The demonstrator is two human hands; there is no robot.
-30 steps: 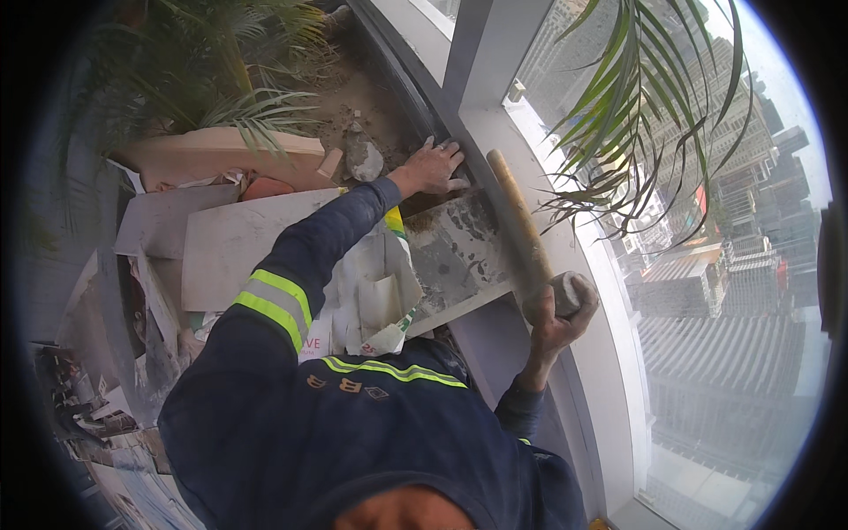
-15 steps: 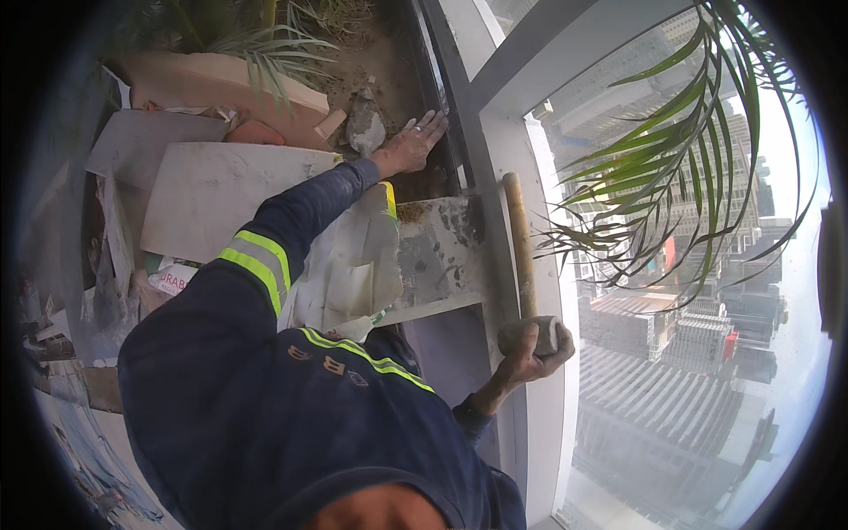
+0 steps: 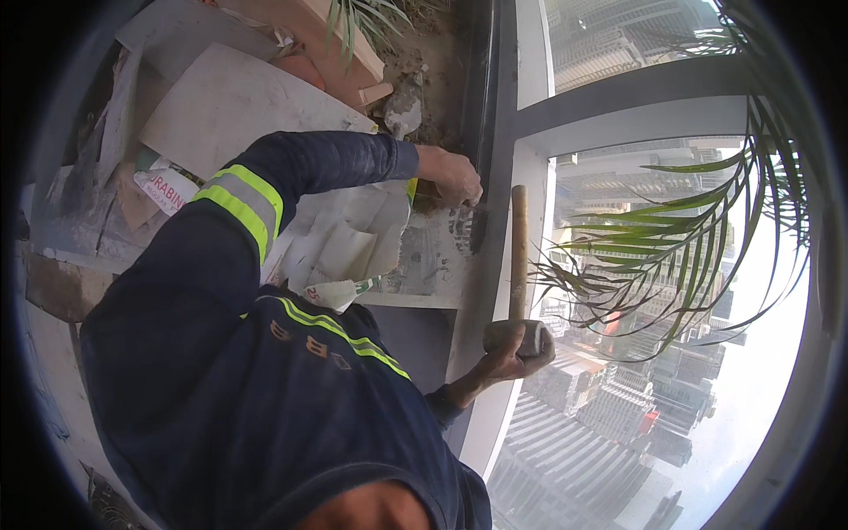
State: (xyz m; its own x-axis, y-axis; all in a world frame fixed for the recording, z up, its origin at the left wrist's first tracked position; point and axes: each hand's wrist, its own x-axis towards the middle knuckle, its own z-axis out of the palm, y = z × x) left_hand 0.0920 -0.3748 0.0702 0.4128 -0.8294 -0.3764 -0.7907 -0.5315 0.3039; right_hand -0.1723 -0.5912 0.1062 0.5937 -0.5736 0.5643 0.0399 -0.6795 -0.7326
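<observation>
My left hand point(image 3: 453, 179) reaches out over the narrow dark ledge point(image 3: 484, 115) by the window frame. Its fingers are curled in, and whatever is inside them, if anything, is hidden. Lower right, my right hand point(image 3: 523, 358) grips a hammer by its thick grey head point(image 3: 510, 335). The hammer's wooden handle point(image 3: 518, 252) points away from me, alongside the white window frame. Close to my left wrist lies a trowel-like piece caked with grey mortar point(image 3: 405, 110), on the soil.
Loose boards point(image 3: 238, 106) and torn sacks point(image 3: 344, 252) lie on the left. Palm fronds point(image 3: 662, 238) hang before the window glass on the right, with tall buildings far below. A dark frame bar point(image 3: 636, 93) crosses the window. Brown soil point(image 3: 433, 53) fills the far strip.
My left hand has gone from lying flat with fingers spread on the ledge to curled, and come nearer. The view has shifted. My right hand still holds the hammer by its head.
</observation>
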